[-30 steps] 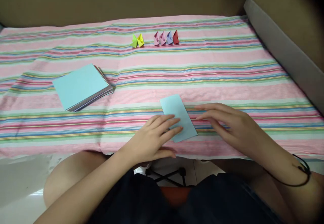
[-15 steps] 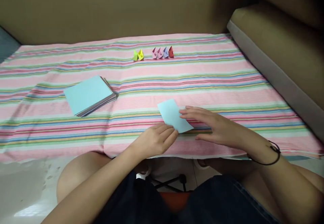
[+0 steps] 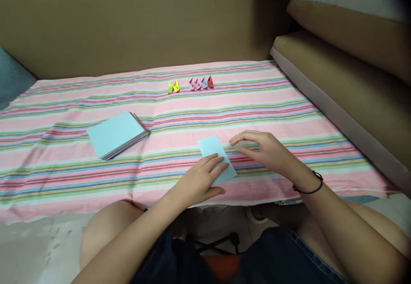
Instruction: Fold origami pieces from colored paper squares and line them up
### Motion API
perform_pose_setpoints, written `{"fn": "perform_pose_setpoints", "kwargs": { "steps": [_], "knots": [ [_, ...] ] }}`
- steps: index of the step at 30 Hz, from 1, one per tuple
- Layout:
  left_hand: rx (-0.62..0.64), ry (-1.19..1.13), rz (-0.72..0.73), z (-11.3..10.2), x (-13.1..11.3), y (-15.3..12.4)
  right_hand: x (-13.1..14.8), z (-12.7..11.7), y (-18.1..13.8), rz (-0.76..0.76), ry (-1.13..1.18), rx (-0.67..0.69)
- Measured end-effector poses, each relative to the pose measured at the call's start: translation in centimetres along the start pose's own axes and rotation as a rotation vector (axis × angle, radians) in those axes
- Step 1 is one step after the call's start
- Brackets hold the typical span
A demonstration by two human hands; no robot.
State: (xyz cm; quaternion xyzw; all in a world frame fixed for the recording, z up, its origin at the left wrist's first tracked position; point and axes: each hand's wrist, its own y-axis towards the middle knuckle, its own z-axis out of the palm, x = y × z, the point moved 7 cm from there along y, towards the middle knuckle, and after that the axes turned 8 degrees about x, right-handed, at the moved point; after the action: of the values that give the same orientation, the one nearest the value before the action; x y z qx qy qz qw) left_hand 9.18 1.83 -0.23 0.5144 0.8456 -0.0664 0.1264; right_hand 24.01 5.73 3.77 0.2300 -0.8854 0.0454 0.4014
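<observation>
A light blue paper, folded into a narrow rectangle (image 3: 213, 152), lies on the striped cloth near its front edge. My left hand (image 3: 201, 180) rests flat on the paper's near end, fingers stretched out over it. My right hand (image 3: 261, 150) sits just right of the paper, fingers slightly curled and apart, fingertips close to its right edge. A stack of coloured paper sheets (image 3: 116, 134) with a light blue one on top lies to the left.
A striped pink cloth (image 3: 289, 117) covers the surface. Several small folded paper figures (image 3: 201, 82), plus a green and a yellow one (image 3: 172, 87), stand in a row at the back. Brown cushions (image 3: 346, 82) rise on the right; a brown wall stands behind.
The view has tilted up and pulled back. My left hand slid forward onto the paper's near end; my right hand drew off the paper to its right edge.
</observation>
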Motion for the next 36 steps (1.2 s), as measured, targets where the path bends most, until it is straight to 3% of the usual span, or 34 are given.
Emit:
{"fn": "perform_pose_setpoints", "kwargs": {
  "steps": [3, 5, 7, 9, 11, 14, 16, 19, 25, 33, 36],
  "knots": [
    [-0.070, 0.076, 0.047, -0.4, -0.1, -0.1, -0.1, 0.8, 0.0, -0.059, 0.051, 0.113],
    [-0.191, 0.023, 0.052, -1.8, -0.1, -0.4, 0.6, 1.5, -0.1, -0.098, 0.102, 0.217],
    [-0.380, -0.178, -0.017, -3.8, 0.6, -1.0, 1.5, 1.9, -0.2, -0.090, 0.154, 0.252],
    [-0.577, -0.482, -0.163, -5.4, 2.1, -2.0, 2.3, 1.7, -0.2, -0.022, 0.226, 0.194],
    [-0.679, -0.789, -0.283, -5.8, 3.3, -2.7, 3.1, 1.5, -0.1, 0.062, 0.301, 0.098],
    [-0.639, -1.130, -0.348, -5.1, 3.8, -2.6, 4.2, 1.6, -0.1, 0.126, 0.380, 0.022],
    [-0.559, -1.229, -0.387, -4.4, 3.8, -2.4, 4.5, 2.0, -0.1, 0.161, 0.408, 0.021],
    [-0.498, -1.225, -0.463, -3.8, 3.9, -2.5, 4.3, 2.2, 0.0, 0.225, 0.408, -0.003],
    [-0.504, -1.253, -0.500, -3.7, 4.0, -2.8, 3.7, 2.4, 0.0, 0.298, 0.420, -0.032],
    [-0.541, -1.154, -0.600, -3.6, 5.7, -3.4, 1.9, 3.4, -0.2, 0.372, 0.344, 0.148],
    [-0.575, -1.109, -0.611, -3.6, 6.7, -3.4, 0.7, 3.9, -0.2, 0.400, 0.361, 0.152]
  ]
}}
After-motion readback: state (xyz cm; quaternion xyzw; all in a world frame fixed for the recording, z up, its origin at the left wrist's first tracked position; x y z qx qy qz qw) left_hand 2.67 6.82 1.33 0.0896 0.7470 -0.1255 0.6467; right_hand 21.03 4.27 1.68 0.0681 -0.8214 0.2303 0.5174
